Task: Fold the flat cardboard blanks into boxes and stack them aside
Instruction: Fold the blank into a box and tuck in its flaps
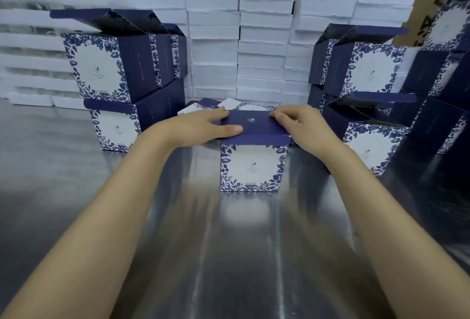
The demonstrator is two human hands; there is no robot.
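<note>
Two hands (203, 125), one box (254, 163) between them, four stacked boxes (109, 64) in front.
</note>
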